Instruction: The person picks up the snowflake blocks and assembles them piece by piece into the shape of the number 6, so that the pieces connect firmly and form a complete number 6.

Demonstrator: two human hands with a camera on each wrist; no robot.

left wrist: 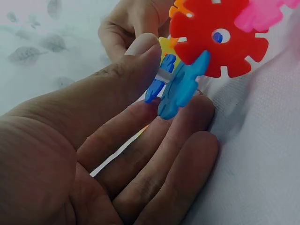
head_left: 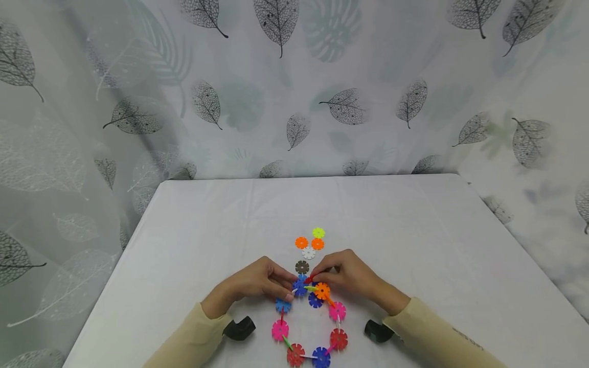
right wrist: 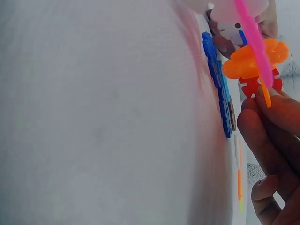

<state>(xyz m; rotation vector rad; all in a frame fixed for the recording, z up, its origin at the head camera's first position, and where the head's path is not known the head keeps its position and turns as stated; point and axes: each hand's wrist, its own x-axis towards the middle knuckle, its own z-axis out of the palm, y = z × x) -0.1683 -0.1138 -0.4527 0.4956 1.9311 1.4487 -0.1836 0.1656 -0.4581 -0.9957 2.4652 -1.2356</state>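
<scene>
Notched plastic discs joined edge to edge make a ring on the table, among them a pink disc (head_left: 280, 330), a red disc (head_left: 295, 354) and an orange disc (head_left: 322, 291). At the ring's far side my left hand (head_left: 264, 278) pinches a blue disc (head_left: 300, 288) between thumb and fingers; a light-blue disc (left wrist: 180, 89) stands beside it in the left wrist view. From the right, my right hand (head_left: 352, 276) pinches a small red disc (right wrist: 248, 87) near that blue disc. Whether the two discs touch is hidden by fingers. A dark-blue disc (head_left: 315, 300) lies just inside the ring.
Loose discs lie beyond the hands: brown (head_left: 302, 267), white (head_left: 309, 253), orange (head_left: 301, 243), another orange and yellow-green (head_left: 318, 232). Black devices (head_left: 240, 328) sit by both wrists. The white-covered table (head_left: 221, 214) ends at a leaf-print curtain (head_left: 248, 128).
</scene>
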